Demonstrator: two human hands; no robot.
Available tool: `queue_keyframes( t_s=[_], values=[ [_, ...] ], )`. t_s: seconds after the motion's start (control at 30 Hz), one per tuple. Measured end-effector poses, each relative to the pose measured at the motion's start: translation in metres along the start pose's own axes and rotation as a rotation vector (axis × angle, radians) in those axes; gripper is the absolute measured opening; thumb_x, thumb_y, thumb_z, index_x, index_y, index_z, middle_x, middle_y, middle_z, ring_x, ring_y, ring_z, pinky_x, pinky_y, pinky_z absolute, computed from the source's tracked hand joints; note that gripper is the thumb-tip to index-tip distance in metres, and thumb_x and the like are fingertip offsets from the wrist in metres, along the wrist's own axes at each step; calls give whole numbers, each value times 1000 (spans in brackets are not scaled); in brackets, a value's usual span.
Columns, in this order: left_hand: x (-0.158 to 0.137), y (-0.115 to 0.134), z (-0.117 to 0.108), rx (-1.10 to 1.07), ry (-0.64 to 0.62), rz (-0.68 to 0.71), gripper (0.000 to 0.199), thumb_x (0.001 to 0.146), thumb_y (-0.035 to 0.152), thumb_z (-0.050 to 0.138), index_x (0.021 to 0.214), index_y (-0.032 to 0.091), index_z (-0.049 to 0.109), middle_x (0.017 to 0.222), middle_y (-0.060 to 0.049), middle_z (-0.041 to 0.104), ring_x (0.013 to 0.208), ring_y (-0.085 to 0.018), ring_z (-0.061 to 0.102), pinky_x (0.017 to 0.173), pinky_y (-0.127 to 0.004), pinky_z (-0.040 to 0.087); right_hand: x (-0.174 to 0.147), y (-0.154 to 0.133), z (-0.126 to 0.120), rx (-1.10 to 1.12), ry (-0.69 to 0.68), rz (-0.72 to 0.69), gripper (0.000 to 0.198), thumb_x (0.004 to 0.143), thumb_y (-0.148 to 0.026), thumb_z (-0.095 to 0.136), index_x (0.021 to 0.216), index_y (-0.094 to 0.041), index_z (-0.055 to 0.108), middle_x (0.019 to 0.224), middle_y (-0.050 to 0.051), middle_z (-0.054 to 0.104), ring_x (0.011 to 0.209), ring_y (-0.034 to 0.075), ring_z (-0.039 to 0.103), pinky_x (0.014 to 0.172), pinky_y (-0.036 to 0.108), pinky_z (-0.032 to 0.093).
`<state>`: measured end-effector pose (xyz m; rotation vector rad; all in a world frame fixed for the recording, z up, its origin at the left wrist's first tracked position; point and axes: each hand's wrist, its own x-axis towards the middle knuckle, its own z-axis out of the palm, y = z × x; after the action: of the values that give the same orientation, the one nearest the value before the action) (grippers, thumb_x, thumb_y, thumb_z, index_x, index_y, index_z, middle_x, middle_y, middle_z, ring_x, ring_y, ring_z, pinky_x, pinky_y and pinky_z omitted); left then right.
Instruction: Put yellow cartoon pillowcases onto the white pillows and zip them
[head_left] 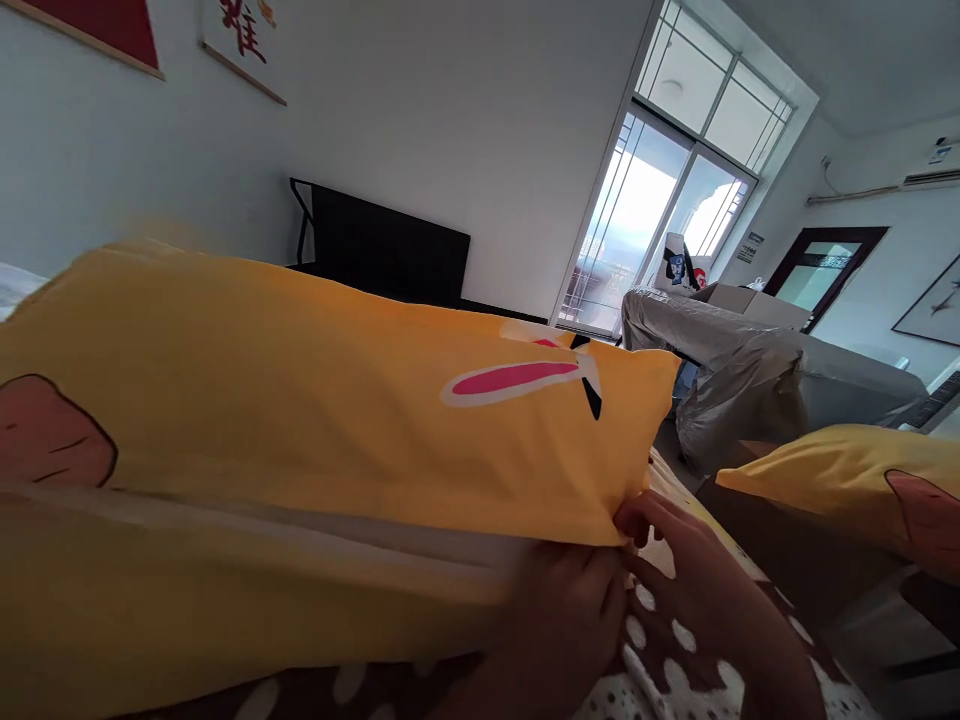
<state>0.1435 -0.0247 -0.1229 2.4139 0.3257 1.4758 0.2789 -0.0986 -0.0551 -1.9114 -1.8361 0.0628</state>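
A yellow pillowcase [322, 400] with printed rabbit ears and a carrot shape stretches across the view. Along its near side runs a long opening, where the pale pillow [360, 530] inside shows. My right hand [697, 580] pinches the edge of the pillowcase at its near right corner. Just left of it, my left hand [570, 600] is closed at the same edge of the opening; its fingertips are partly hidden under the fabric and somewhat blurred.
Beneath lies a brown bedspread [682, 640] with white spots. Another yellow pillow [840, 470] is at the right. Beyond are a plastic-covered piece of furniture [750, 370], a black panel [390, 245] against the wall and a bright window [660, 200].
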Motion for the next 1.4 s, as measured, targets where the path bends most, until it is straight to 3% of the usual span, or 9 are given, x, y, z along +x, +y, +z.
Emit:
queue_keyframes(
  t_s=[0.27, 0.37, 0.53, 0.83, 1.0, 1.17, 1.3, 1.4],
  values=[
    [0, -1, 0, 2, 9, -28, 21, 85, 14, 43, 88, 17, 63, 82, -5, 69, 72, -19, 63, 65, -34, 51, -2, -9, 10, -363, 28, -105, 20, 77, -6, 48, 88, -21, 54, 86, 4, 63, 78, 20, 57, 67, 31, 41],
    [0, 1, -1, -55, -14, -107, 22, 84, 14, 44, 85, 18, 65, 81, -5, 69, 71, -19, 64, 66, -33, 51, -2, -11, 8, -365, 8, -111, 20, 78, -6, 48, 89, -21, 55, 89, 3, 63, 80, 20, 58, 68, 31, 41],
    [3, 7, -2, -272, -87, -448, 20, 81, 19, 49, 77, 20, 69, 67, -2, 67, 70, -16, 62, 60, -24, 47, -2, -13, 11, -306, -11, -62, 19, 77, -6, 48, 89, -21, 53, 87, 3, 61, 77, 19, 55, 66, 31, 41],
    [8, 12, -4, -346, -121, -601, 22, 77, 23, 48, 72, 17, 69, 54, -1, 58, 53, -12, 50, 49, -22, 37, 0, -6, 9, -262, 34, -9, 19, 73, -6, 50, 85, -21, 48, 79, 1, 59, 72, 18, 53, 64, 29, 39],
    [14, 18, -12, -398, -137, -655, 21, 77, 21, 48, 68, 15, 66, 52, 2, 54, 49, -8, 46, 47, -19, 33, -6, 1, 8, -350, 141, -155, 9, 79, -16, 58, 82, -21, 52, 75, 0, 60, 68, 18, 53, 63, 29, 36],
    [11, 16, -9, -340, -80, -541, 20, 78, 16, 48, 63, 16, 61, 51, 3, 54, 46, -7, 47, 46, -19, 34, -7, 0, 12, -398, 165, -221, 13, 77, -9, 56, 78, -21, 53, 70, -2, 59, 64, 16, 49, 61, 28, 31],
    [5, 10, -5, -146, 84, -168, 20, 80, 11, 45, 81, 19, 63, 74, 0, 67, 64, -13, 59, 63, -25, 45, -2, -2, 13, -374, 89, -208, 16, 74, -5, 52, 75, -21, 51, 75, -2, 58, 68, 15, 49, 62, 27, 30],
    [7, 10, -10, 102, 198, 29, 16, 81, 9, 43, 76, 17, 57, 71, -3, 64, 62, -15, 57, 59, -28, 41, 2, 2, 12, -349, 49, -181, 16, 74, -6, 51, 75, -21, 51, 78, -2, 58, 73, 15, 49, 63, 26, 30]
  ],
)
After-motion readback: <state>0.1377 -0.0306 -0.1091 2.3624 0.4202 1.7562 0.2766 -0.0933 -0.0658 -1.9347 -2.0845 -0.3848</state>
